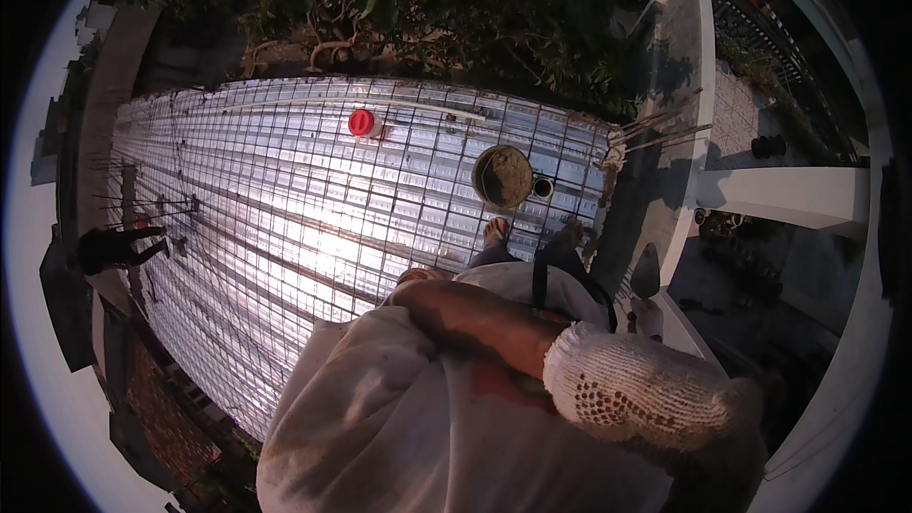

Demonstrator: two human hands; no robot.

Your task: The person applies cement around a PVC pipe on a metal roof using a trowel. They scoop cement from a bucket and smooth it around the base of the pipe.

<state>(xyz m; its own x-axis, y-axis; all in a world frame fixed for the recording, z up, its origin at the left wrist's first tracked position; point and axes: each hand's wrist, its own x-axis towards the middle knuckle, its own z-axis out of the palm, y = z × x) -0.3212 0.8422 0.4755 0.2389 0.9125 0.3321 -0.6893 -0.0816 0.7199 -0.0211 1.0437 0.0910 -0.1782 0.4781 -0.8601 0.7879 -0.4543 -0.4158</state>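
Observation:
My bare left forearm bends across my pale shirt toward the right. On my left hand (641, 389) is a knitted white work glove with dark dots; its fingers curl out of sight near the shirt, so their state is unclear. A small skin-coloured shape (424, 275) pokes out past the left elbow; whether it belongs to my right hand I cannot tell. Just beyond the glove, a grey pointed blade (646, 271), like a trowel's, shows against the ledge. In front of my feet (496, 232) stands a round bucket (482, 192) with grey-brown material inside, beside a small dark-mouthed container (543, 187).
A steel bar grid (285, 180) lies over shiny ribbed metal sheets underfoot. A white container with a red lid (364, 123) stands farther off. Another person (119, 247) is at the far left. Rods (665, 130) project at the right, beside a concrete wall (686, 66).

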